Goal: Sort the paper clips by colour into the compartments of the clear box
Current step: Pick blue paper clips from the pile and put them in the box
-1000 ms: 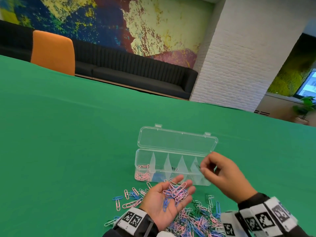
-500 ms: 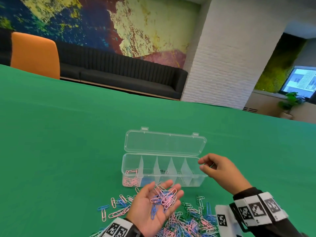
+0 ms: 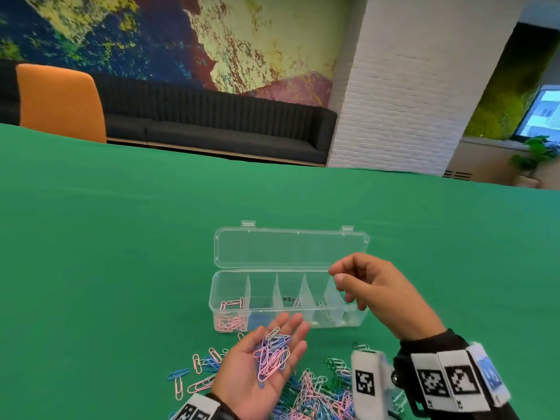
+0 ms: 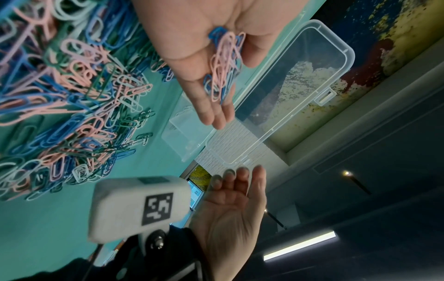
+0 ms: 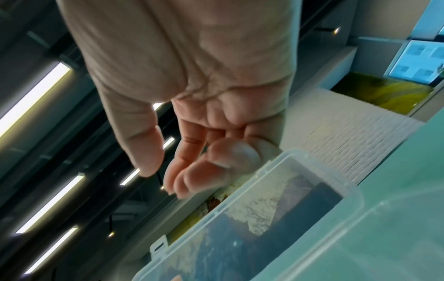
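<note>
The clear box (image 3: 288, 298) stands open just beyond my hands, pink clips in its leftmost compartment. My right hand (image 3: 372, 286) hangs loose-fingered and empty over its right end. My left hand (image 3: 260, 368), palm up and flat, carries pink and blue paper clips (image 3: 272, 353).

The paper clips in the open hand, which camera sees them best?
The left wrist view: the pink and blue paper clips fill the left hand close up. The head view shows them smaller. The right wrist view shows none.
</note>
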Demonstrator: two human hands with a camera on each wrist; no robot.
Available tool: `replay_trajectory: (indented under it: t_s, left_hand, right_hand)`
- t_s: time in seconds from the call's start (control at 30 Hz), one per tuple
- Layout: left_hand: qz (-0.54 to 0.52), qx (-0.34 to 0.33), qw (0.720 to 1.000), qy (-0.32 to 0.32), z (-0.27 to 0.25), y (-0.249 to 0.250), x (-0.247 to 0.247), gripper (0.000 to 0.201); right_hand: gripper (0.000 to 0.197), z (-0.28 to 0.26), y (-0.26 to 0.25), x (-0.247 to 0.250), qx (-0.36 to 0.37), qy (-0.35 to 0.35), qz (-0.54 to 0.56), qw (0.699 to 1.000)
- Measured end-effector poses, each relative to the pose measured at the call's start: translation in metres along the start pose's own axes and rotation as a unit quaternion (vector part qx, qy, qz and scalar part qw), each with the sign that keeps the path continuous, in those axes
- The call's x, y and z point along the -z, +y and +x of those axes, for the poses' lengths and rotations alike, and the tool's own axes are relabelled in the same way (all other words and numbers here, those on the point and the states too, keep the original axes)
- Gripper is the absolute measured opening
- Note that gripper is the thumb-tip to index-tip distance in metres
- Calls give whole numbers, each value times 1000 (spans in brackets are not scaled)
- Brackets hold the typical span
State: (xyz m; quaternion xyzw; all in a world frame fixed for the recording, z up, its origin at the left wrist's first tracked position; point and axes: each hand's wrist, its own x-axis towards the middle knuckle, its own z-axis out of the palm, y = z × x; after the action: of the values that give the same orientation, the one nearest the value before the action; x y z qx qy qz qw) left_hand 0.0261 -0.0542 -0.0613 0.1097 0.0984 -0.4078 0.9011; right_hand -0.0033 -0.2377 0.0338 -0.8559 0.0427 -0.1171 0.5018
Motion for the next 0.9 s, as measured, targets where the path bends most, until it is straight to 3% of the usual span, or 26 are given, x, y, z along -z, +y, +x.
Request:
replay_trajectory:
  t_s: [0.13, 0.27, 0.43, 0.67, 0.9]
  left_hand:
    - [-12, 4, 1000, 9, 4, 2, 3, 49]
    - [2, 9, 1000, -24, 4, 2, 2, 55]
    - [14, 4, 999, -52, 0, 3, 1, 59]
    - [82, -30, 996, -9, 3, 8, 5, 65]
    - [92, -25, 995, 16, 6, 11, 9, 72]
  right_hand:
    - [8, -1, -2, -24, 20, -138, -70, 988]
    - [9, -1, -3, -36, 58, -198, -168, 964]
    - [9, -2, -4, -49, 90, -202, -234, 947]
    - [13, -12, -5, -70, 133, -234, -303, 914]
    - [20, -12, -2, -65, 120, -234, -269, 927]
